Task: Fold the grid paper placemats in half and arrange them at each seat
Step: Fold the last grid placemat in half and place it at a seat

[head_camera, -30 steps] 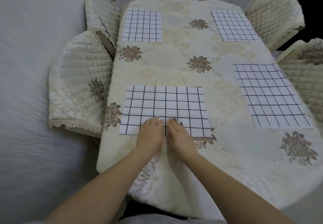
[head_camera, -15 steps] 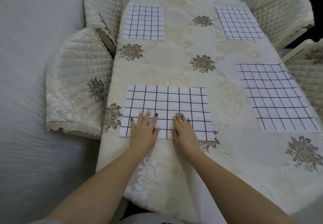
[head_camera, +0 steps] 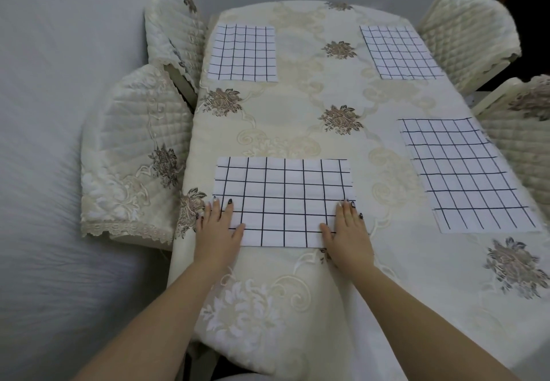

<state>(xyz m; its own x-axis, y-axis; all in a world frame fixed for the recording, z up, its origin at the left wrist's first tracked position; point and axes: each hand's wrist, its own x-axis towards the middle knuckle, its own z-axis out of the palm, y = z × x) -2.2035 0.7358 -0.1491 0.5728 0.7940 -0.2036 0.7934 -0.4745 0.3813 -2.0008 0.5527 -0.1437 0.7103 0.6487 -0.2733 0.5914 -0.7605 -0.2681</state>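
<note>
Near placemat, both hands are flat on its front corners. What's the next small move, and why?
Probably lift both hands away: the left hand and right hand press the near corners of the placemat, which already lies flat beside a chair.

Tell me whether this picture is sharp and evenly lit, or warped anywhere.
Head view: soft, even light, no glare; wide-angle bending curves the table and chairs; the floor at left looks smeared; the left hand, right hand and near placemat are sharp.
</note>
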